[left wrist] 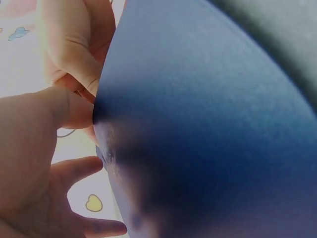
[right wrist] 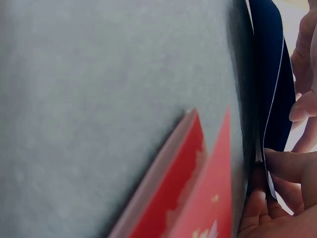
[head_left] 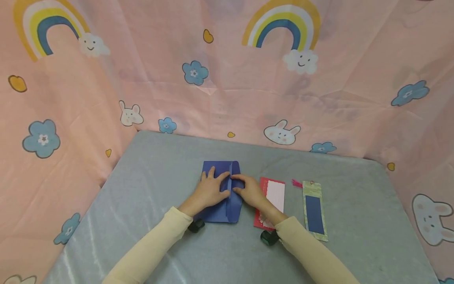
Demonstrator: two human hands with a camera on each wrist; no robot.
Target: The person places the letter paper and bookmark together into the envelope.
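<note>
"Head view — where is the envelope [head_left: 213, 216] lying?"

"It's lying on the grey table [head_left: 159, 165], near the middle, beneath both hands. Its long axis is running away from the person, and its flap [head_left: 234, 211] is pointing to the person's right."

"Which hand is nearer that flap?"

"The right hand [head_left: 252, 193]. It's coming in from the flap side, so the fold is running across its grip rather than along it. I'd say the next move is hinging on that."

"How are the two grips looking?"

"The right hand is pinching the blue paper narrowly, thumb against fingers. The left hand [head_left: 209, 191] is spreading its fingers wide over the envelope, thumb and forefinger reaching the fold. Whether that thumb is lifting anything, I can't tell."

"What are you counting?"

"Two hands, one envelope, one red card [head_left: 276, 193] lying just right of it, and one green bookmark [head_left: 314, 213] with one pink tassel [head_left: 297, 183] farther right. Right wrist view is showing two red layers [right wrist: 213, 193] — one folded card or two pieces, I can't tell."
</note>
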